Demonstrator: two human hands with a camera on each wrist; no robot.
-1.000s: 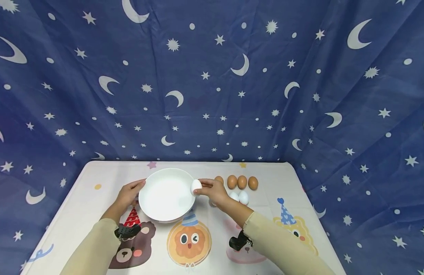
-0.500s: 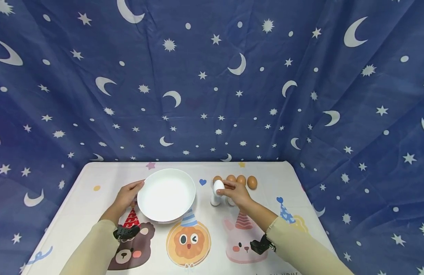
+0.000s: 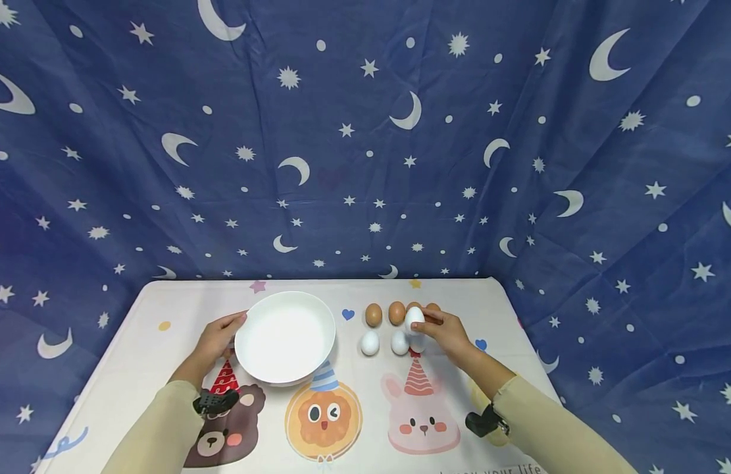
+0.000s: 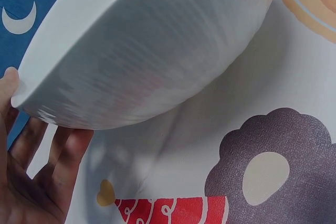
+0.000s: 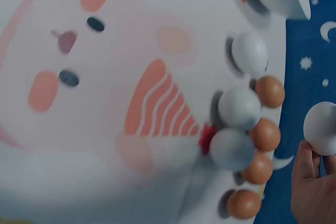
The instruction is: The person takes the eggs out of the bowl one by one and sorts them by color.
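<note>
My left hand (image 3: 216, 337) grips the left rim of a round white bowl (image 3: 285, 339). In the left wrist view its thumb lies at the rim and its fingers spread under the bowl's wall (image 4: 142, 72). My right hand (image 3: 451, 336) pinches a white egg (image 3: 414, 318) between thumb and fingers, raised over the right end of a row of white eggs. Three white eggs stand in that row: the left one (image 3: 370, 343), the middle one (image 3: 400, 342) and the right one (image 5: 232, 149), partly hidden in the head view by the held egg.
Behind the white eggs runs a row of several brown eggs (image 3: 374, 315), its right end partly covered by my right hand. A pale cloth (image 3: 193, 299) with cartoon animals covers the table. A blue curtain (image 3: 318, 145) with moons and stars hangs around the back and sides.
My right hand has carried the white egg from the bowl's right rim rightward to above the white eggs. The left hand and bowl stay in place.
</note>
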